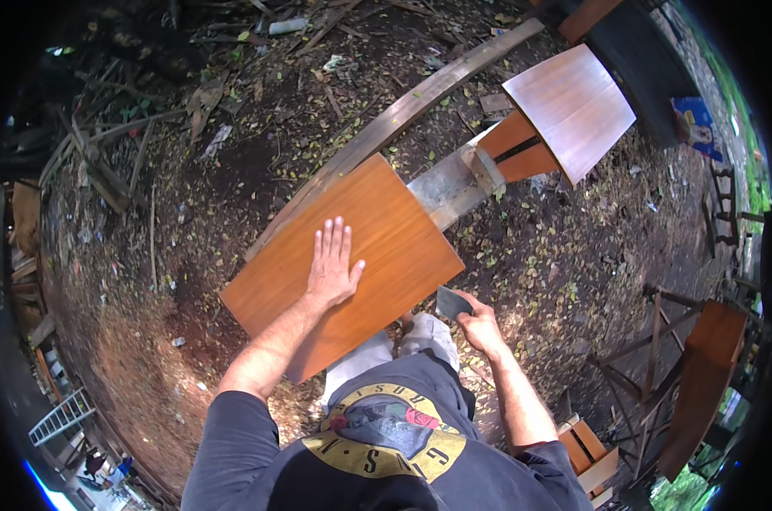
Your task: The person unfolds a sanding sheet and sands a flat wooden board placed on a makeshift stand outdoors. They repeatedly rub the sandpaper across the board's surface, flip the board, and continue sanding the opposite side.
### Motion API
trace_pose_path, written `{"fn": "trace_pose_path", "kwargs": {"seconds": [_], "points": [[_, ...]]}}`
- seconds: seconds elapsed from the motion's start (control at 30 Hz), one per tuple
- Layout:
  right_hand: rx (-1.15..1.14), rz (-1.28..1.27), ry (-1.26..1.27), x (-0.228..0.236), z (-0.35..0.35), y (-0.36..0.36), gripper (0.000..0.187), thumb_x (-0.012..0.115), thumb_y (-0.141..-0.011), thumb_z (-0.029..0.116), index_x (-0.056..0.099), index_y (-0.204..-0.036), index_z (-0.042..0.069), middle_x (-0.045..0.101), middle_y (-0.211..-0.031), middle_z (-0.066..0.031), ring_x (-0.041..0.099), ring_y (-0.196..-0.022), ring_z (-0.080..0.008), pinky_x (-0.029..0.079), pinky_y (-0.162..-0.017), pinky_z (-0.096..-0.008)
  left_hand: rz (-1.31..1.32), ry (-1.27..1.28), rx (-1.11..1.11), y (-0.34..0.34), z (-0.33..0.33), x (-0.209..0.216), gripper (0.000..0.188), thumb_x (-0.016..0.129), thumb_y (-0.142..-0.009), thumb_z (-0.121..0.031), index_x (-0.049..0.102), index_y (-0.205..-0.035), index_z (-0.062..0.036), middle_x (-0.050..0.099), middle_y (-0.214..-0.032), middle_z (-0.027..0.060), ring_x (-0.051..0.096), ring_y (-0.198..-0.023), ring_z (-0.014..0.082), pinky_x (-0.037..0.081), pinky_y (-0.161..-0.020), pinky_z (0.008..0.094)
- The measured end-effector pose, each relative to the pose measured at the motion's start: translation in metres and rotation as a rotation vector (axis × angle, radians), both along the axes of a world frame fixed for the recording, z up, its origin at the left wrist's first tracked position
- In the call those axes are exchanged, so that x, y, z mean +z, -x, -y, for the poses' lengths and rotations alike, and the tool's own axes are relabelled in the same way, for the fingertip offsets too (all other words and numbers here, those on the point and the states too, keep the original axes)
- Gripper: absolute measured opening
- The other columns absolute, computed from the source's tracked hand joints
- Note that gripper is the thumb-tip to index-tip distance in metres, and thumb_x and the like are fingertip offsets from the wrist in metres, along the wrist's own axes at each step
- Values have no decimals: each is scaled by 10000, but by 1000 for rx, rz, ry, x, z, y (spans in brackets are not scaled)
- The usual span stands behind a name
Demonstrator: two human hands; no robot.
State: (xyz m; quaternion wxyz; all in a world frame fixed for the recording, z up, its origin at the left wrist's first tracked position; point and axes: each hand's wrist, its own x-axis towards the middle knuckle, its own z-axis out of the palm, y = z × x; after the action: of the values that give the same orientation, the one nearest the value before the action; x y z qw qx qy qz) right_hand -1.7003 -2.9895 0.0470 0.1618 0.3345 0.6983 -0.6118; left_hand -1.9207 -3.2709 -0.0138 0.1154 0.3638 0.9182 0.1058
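A flat, reddish-brown varnished wooden panel (394, 230) lies at a slant in front of me, its near edge by my legs. My left hand (330, 268) rests flat on its top with fingers stretched out, holding nothing. Just off the panel's right-hand near edge, my right hand (481, 327) is closed on a small dark grey sheet that looks like sandpaper (451, 302). The sheet's free end points toward the panel's edge; whether it touches I cannot tell. What supports the panel is mostly hidden beneath it.
A long timber beam (394, 119) runs behind the panel. Beyond its far right corner are a weathered plank (444, 183) and a varnished wooden piece (577, 111). Leaf-strewn ground (548, 264) surrounds me. Wooden furniture parts (705, 383) stand at right; a ladder (62, 417) lies far left.
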Motion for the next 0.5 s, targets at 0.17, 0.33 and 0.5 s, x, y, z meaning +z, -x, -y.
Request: {"fn": "trace_pose_path", "kwargs": {"seconds": [0.17, 0.33, 0.5], "points": [[36, 108, 32, 11, 0, 5, 588, 544, -826, 86, 603, -1410, 71, 715, -1245, -217, 685, -1173, -280, 509, -1026, -360, -5, -32, -71, -1, -16, -2, 762, 574, -995, -374, 288, -1626, -58, 64, -1718, 248, 40, -1588, 449, 56, -1278, 602], [-29, 62, 63, 9, 0, -2, 596, 507, -806, 8, 637, -1384, 67, 737, -1074, -69, 650, -930, -133, 505, -841, -265, -37, 8, -15, 14, -10, -1, 757, 573, -996, -378, 284, -1633, -88, 52, -1721, 240, 25, -1588, 456, 47, -1268, 623], [-46, 32, 84, 10, 2, -3, 601, 518, -802, 25, 627, -1392, 48, 733, -1118, -74, 647, -997, -145, 497, -900, -277, -22, 30, 15, 9, 10, -1, 803, 569, -994, -385, 234, -1637, -40, 46, -1724, 234, 26, -1592, 441, 43, -1274, 604]]}}
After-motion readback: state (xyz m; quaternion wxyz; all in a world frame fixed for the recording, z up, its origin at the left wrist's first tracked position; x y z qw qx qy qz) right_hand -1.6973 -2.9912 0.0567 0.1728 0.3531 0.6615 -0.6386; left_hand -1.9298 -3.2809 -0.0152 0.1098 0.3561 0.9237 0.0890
